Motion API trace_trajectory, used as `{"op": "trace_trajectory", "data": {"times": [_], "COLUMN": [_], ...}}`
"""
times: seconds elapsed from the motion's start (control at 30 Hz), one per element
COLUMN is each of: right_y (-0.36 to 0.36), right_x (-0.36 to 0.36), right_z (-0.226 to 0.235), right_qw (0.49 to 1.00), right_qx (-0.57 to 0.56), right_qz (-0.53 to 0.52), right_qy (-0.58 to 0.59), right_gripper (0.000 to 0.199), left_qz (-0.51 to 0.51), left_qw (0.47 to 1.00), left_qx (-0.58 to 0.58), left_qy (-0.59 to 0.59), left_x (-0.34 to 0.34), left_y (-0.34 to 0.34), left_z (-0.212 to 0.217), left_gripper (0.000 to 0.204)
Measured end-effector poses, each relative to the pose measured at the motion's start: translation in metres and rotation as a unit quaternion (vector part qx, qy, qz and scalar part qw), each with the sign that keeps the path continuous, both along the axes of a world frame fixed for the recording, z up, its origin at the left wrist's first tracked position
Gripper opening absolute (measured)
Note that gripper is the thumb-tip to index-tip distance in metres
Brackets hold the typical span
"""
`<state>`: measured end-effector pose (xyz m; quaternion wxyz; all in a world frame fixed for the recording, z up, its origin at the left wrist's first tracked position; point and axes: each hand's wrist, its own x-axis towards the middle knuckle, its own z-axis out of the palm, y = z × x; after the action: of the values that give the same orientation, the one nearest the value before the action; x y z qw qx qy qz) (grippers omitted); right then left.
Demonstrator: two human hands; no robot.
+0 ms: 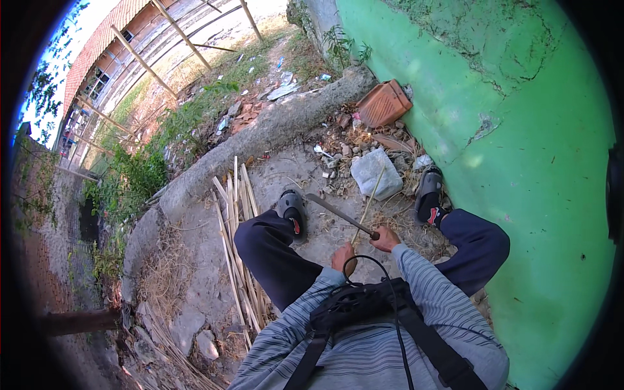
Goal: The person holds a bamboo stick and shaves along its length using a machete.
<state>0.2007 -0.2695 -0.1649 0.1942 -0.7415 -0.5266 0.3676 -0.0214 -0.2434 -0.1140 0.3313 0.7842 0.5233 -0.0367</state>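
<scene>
My right hand [387,239] is closed round the handle of a machete, whose long dark blade [339,213] points up and to the left. Close beside it, my left hand [344,259] grips the near end of a thin bamboo strip [368,209]. The strip runs away from me, passes the blade near the handle, and its far end lies over a pale stone block [377,175]. Blade and strip cross just in front of my hands; whether they touch I cannot tell. A bundle of split bamboo strips [235,244] lies on the ground left of my left leg.
My shod feet stand either side of the block. A green wall [533,214] rises at the right. A low rough concrete kerb [260,133] curves across the far side and left. An orange-brown roof tile [385,104] leans by the wall, with rubble and dry leaves near it.
</scene>
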Motion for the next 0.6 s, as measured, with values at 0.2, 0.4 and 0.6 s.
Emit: {"op": "trace_trajectory", "data": {"times": [0.2,0.4,0.6], "right_y": [0.026,0.038,0.020], "right_x": [0.018,0.018,0.002], "right_z": [-0.005,-0.011,0.005], "right_qw": [0.993,0.994,0.997], "right_qx": [-0.069,-0.053,-0.042], "right_qz": [-0.086,-0.096,0.023], "right_qy": [-0.037,-0.004,-0.059], "right_gripper": [0.038,0.035,0.032], "left_qz": [0.009,0.005,0.016], "left_qw": [1.000,1.000,1.000], "left_qx": [0.001,-0.004,-0.005], "left_qy": [0.003,-0.008,0.001], "left_x": [0.007,0.009,0.004], "left_y": [0.000,0.004,0.003], "left_z": [0.009,0.005,0.006], "left_gripper": [0.019,0.016,0.016]}}
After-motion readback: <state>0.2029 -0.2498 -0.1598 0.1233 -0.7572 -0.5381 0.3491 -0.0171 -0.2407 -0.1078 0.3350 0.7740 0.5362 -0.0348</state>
